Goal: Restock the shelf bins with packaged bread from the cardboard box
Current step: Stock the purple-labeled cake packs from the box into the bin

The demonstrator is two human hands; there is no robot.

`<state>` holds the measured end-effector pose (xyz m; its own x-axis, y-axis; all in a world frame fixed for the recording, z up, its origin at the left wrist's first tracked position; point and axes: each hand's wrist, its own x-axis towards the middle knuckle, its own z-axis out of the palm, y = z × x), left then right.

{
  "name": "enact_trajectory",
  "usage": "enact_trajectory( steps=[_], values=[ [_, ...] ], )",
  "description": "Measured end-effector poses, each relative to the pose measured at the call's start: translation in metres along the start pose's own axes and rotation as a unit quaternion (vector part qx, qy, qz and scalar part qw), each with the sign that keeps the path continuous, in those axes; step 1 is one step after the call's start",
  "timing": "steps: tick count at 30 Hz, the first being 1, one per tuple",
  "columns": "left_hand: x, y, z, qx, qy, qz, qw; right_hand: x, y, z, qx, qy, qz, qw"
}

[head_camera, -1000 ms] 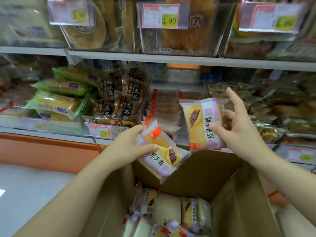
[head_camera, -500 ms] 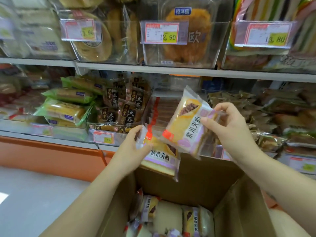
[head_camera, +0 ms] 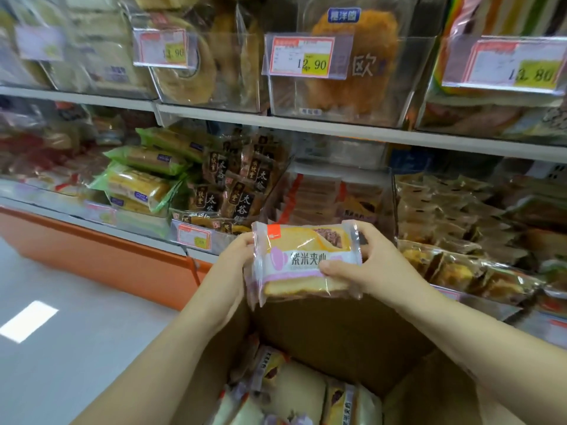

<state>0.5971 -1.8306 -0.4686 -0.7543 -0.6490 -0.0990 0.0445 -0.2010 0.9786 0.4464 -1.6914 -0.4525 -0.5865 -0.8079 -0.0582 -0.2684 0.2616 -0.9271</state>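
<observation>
Both hands hold yellow and purple bread packets [head_camera: 306, 260] stacked together above the open cardboard box [head_camera: 337, 338]. My left hand [head_camera: 237, 259] grips the stack's left edge. My right hand [head_camera: 372, 266] grips its right side, thumb across the front label. The rear packet shows only as an edge behind the front one. More of the same bread packets [head_camera: 303, 394] lie in the bottom of the box. Straight behind the hands is a clear shelf bin [head_camera: 331, 197] with similar packets standing in a row.
Neighbouring bins hold green-wrapped cakes [head_camera: 138, 182], dark brown packets [head_camera: 239, 185] and clear-wrapped pastries [head_camera: 460, 228]. The upper shelf [head_camera: 337, 127] carries clear tubs with price tags. An orange shelf base [head_camera: 98, 256] and grey floor [head_camera: 61, 332] lie to the left.
The two packets, held apart and tilted before, have been brought together into one flat stack between both hands. The view has moved closer to the shelf.
</observation>
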Motion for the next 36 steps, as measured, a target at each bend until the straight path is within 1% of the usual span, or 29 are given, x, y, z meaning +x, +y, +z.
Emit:
enact_trajectory(
  steps=[1, 2, 4, 5, 6, 8, 10, 12, 13, 14, 17, 21, 24, 27, 29, 30, 32, 34, 36],
  values=[
    [-0.001, 0.002, 0.004, -0.024, -0.012, -0.002, 1.0, 0.002, 0.001, -0.003, -0.004, -0.003, -0.001, 1.0],
    [-0.004, 0.004, 0.008, -0.02, -0.03, 0.004, 0.999, 0.003, 0.001, -0.006, -0.011, -0.007, -0.003, 1.0],
    [-0.006, 0.004, 0.012, 0.11, -0.039, 0.052, 0.992, 0.007, 0.003, -0.012, -0.036, -0.02, -0.015, 0.999],
    [-0.005, 0.002, 0.011, 0.173, -0.025, 0.077, 0.982, 0.01, 0.004, -0.016, -0.052, -0.029, -0.024, 0.998],
    [-0.005, 0.002, 0.011, 0.207, -0.012, 0.091, 0.974, 0.012, 0.004, -0.021, -0.076, -0.035, -0.034, 0.996],
    [-0.003, 0.005, 0.015, 0.24, 0.001, 0.113, 0.964, 0.02, 0.004, -0.033, -0.158, -0.026, -0.069, 0.985],
    [-0.002, 0.01, 0.02, 0.276, 0.009, 0.136, 0.951, 0.029, -0.001, -0.045, -0.235, -0.028, -0.131, 0.963],
    [0.001, 0.017, 0.025, 0.33, 0.016, 0.176, 0.927, 0.037, -0.01, -0.052, -0.311, -0.074, -0.212, 0.924],
    [0.004, 0.019, 0.027, 0.361, 0.022, 0.193, 0.912, 0.04, -0.013, -0.054, -0.334, -0.096, -0.239, 0.907],
    [0.008, 0.022, 0.032, 0.385, 0.026, 0.202, 0.9, 0.044, -0.014, -0.056, -0.342, -0.109, -0.251, 0.899],
    [0.026, 0.027, 0.042, 0.408, 0.035, 0.211, 0.888, 0.054, -0.014, -0.064, -0.336, -0.12, -0.239, 0.903],
    [0.052, 0.027, 0.055, 0.407, 0.062, 0.236, 0.88, 0.067, -0.009, -0.08, -0.303, -0.131, -0.187, 0.925],
    [0.071, 0.023, 0.054, 0.38, 0.099, 0.24, 0.888, 0.09, -0.007, -0.087, -0.285, -0.083, -0.168, 0.94],
    [0.085, 0.013, 0.04, 0.373, 0.166, 0.258, 0.876, 0.116, 0.002, -0.093, -0.27, -0.021, -0.143, 0.952],
    [0.09, 0.007, 0.029, 0.372, 0.211, 0.258, 0.866, 0.131, 0.011, -0.094, -0.3, 0.028, -0.129, 0.945],
    [0.091, 0.006, 0.025, 0.371, 0.227, 0.257, 0.863, 0.136, 0.015, -0.094, -0.336, 0.057, -0.126, 0.932],
    [0.095, 0.005, 0.022, 0.371, 0.244, 0.254, 0.859, 0.141, 0.02, -0.095, -0.423, 0.112, -0.12, 0.891],
    [0.099, 0.005, 0.023, 0.378, 0.243, 0.255, 0.856, 0.141, 0.019, -0.092, -0.501, 0.148, -0.116, 0.845],
    [0.104, 0.006, 0.025, 0.378, 0.23, 0.252, 0.861, 0.142, 0.017, -0.087, -0.546, 0.169, -0.115, 0.812]
  ],
)
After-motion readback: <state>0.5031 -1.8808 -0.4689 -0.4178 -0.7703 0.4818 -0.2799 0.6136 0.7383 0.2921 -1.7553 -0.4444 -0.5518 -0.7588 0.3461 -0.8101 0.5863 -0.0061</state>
